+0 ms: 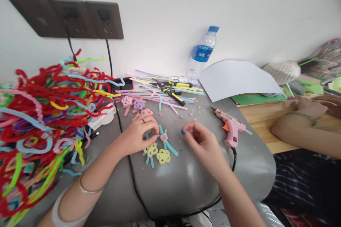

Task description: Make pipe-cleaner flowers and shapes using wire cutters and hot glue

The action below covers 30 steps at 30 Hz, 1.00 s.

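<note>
I'm pinching the blue pipe-cleaner ornament point(163, 137) at lower centre frame with my left hand point(138, 131), apparently steadying it mid-assembly. My right hand point(201, 142) is hovering nearby, curled, grip unclear; the next move is likely calling for steadiness.

left hand point(141, 131) beside yellow pipe-cleaner flowers point(163, 156)

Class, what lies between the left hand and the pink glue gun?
The head view shows a blue-stemmed flower and the right hand between them.
</note>
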Motion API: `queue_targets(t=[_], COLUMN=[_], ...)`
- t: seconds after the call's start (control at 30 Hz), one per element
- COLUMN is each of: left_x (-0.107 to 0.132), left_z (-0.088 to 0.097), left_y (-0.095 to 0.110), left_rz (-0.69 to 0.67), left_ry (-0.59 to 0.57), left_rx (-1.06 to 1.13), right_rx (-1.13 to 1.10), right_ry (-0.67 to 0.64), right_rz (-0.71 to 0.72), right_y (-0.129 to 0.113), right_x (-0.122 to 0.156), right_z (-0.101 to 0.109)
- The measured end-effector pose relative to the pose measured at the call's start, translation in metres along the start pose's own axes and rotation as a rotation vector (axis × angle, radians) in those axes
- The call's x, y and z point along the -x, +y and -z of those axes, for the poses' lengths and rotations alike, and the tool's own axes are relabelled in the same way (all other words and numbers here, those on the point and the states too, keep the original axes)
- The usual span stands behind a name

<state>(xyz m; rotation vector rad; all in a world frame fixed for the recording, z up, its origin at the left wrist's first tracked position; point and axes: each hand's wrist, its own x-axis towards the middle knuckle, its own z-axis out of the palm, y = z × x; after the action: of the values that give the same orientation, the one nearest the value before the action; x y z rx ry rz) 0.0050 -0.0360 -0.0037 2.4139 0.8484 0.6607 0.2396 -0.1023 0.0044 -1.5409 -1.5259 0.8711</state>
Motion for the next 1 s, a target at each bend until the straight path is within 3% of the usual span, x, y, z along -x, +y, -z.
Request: queue_targets(t=[0.2, 1.0], left_x=[-0.002, -0.005], left_z=[-0.003, -0.007], left_y=[0.005, 0.01], left_rz=[0.005, 0.029], left_ry=[-0.048, -0.063], left_rx=[-0.005, -0.061], right_rx=[-0.016, 0.075], right_ry=[-0.075, -0.055], right_rz=[-0.035, -0.011], right_y=[0.006, 0.003], right_x=[0.012, 0.008], right_z=[-0.027, -0.036])
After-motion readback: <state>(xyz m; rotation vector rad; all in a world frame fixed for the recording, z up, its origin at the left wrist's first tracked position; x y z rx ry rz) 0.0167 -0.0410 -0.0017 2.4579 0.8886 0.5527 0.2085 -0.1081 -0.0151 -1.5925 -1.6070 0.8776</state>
